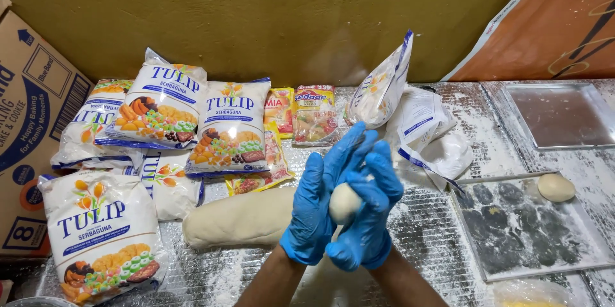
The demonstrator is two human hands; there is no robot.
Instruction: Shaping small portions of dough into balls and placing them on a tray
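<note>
Both my hands wear blue gloves and meet above the floured table. A small pale dough ball (344, 203) sits pressed between them. My left hand (312, 208) cups it from the left with fingers pointing up. My right hand (373, 217) wraps over it from the right. Just left of my hands lies a large log of dough (240, 219) on the table. One finished dough ball (555, 187) rests at the far corner of a dark, flour-dusted tray (544, 243) to my right.
Several white flour bags (230, 124) and small seasoning packets (314, 113) lie along the back and left. An open bag (384, 86) leans by the wall. A cardboard box (32, 121) stands at left, a metal tray (560, 115) at back right.
</note>
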